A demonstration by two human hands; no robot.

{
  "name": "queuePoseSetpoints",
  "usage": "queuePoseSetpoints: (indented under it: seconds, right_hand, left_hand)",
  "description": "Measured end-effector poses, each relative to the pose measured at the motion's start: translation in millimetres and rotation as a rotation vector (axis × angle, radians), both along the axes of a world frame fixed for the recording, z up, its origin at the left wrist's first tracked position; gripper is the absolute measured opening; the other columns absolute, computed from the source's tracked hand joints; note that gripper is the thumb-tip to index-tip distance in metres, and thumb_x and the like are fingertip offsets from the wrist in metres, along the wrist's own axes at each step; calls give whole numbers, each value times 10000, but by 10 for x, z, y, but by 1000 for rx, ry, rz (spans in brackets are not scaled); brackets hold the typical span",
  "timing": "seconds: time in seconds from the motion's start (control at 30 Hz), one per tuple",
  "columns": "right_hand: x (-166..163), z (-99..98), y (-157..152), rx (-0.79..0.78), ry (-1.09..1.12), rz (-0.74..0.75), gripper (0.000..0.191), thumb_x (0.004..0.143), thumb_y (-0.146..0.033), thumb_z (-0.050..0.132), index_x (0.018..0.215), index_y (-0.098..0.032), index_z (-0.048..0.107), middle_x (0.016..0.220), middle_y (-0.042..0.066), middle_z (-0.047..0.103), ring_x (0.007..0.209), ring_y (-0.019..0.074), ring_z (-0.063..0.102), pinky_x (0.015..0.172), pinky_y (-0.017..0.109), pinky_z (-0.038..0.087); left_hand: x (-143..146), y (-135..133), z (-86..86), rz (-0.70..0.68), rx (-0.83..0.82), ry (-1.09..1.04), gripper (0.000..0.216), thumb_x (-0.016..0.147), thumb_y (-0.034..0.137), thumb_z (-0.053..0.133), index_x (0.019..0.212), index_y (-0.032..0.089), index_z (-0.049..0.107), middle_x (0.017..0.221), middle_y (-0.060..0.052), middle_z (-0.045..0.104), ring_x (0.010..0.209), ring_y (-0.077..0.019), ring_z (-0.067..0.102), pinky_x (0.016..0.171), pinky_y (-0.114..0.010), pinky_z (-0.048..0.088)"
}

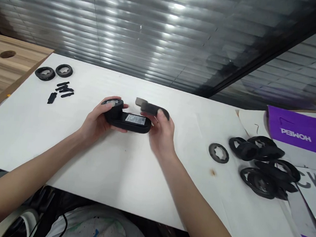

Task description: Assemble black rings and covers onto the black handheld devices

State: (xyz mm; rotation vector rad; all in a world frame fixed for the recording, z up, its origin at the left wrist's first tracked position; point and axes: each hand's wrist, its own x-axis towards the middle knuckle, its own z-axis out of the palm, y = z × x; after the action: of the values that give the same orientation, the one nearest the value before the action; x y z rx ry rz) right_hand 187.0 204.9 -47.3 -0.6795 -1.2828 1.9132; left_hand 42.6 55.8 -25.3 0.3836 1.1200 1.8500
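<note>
My left hand is closed around the round end of a black handheld device, thumb on top. A white printed label lies on its flat body. My right hand pinches a dark oblong piece between thumb and fingers. From the far end of that piece sticks a flat grey-brown tab, partly blurred. The oblong piece is held just above and to the right of the device. Some right fingers are near the device's right end; whether they touch it I cannot tell.
On the white table, black rings and several small black strips lie at the far left. A single notched ring lies right of my hands, near a pile of black parts and purple-white packaging. A blinded window stands behind.
</note>
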Motion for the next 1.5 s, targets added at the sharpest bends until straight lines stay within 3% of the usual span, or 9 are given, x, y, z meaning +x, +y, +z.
queuePoseSetpoints:
  seconds: [0.17, 0.33, 0.4, 0.5, 0.73, 0.87, 1.0, 1.27, 1.5]
  right_hand:
    - [5, 18, 128, -282, 112, 13, 566, 754, -751, 892, 927, -231, 752, 873, 38, 798, 776, 175, 769, 654, 255, 653]
    - [6, 28, 162, -469, 183, 65, 610, 891, -760, 800, 683, -247, 544, 563, -51, 556, 471, 80, 521, 469, 181, 539]
    - [-2, 52, 147, -517, 196, 79, 607, 943, -681, 800, 659, -239, 496, 540, -72, 497, 436, 56, 442, 441, 157, 494]
    - [-20, 107, 119, -572, 195, 40, 442, 990, -476, 828, 726, -224, 580, 595, -73, 569, 464, 40, 468, 466, 129, 491]
    - [-14, 95, 96, -535, 164, 57, 169, 1027, -346, 741, 910, -225, 739, 794, -6, 777, 577, 79, 619, 556, 165, 568]
    - [16, 38, 118, -484, 175, 150, 354, 1039, -553, 666, 1093, -222, 780, 1085, 74, 850, 762, 158, 744, 657, 253, 640]
    - [17, 28, 133, -486, 180, 164, 325, 1076, -525, 611, 1069, -239, 766, 1023, 55, 846, 751, 163, 737, 661, 264, 633]
    - [41, 49, 108, -461, 211, 177, 164, 924, -400, 830, 979, -256, 772, 983, -8, 805, 752, 140, 716, 687, 254, 645]
    - [79, -2, 97, -317, 116, 236, 295, 791, -423, 933, 1003, -248, 828, 1138, 26, 835, 805, 143, 709, 752, 265, 649]
  left_hand:
    - [10, 11, 18, -8, -16, -65, 448, 846, 425, 784, 1215, 179, 713, 1128, -127, 772, 934, -323, 781, 583, -416, 714]
    - [1, 29, 29, -27, -26, -130, 422, 842, 410, 770, 1178, 159, 724, 1055, -124, 772, 853, -295, 776, 554, -404, 706]
    - [-3, 36, 35, -32, -25, -149, 409, 850, 411, 757, 1163, 149, 728, 1037, -128, 771, 821, -288, 773, 538, -397, 699]
    - [-8, 41, 50, -25, -30, -183, 380, 876, 392, 723, 1155, 135, 733, 1019, -130, 768, 793, -276, 769, 528, -387, 696]
    - [-19, 38, 85, -6, -68, -274, 336, 966, 373, 625, 1155, 117, 733, 992, -129, 766, 719, -243, 763, 502, -345, 679]
    - [-29, 37, 87, -1, -83, -312, 344, 1001, 366, 587, 1180, 106, 724, 987, -133, 768, 721, -241, 770, 506, -342, 683]
    - [-36, 38, 93, -6, -87, -316, 346, 1013, 362, 576, 1197, 103, 713, 988, -130, 771, 711, -240, 773, 511, -344, 687]
    - [-30, 50, 104, -9, -103, -318, 342, 974, 379, 628, 1166, 113, 723, 980, -127, 769, 703, -237, 766, 499, -328, 674]
    - [-32, 49, 91, -23, -99, -303, 342, 966, 363, 628, 1165, 107, 736, 988, -129, 769, 721, -240, 762, 505, -338, 672]
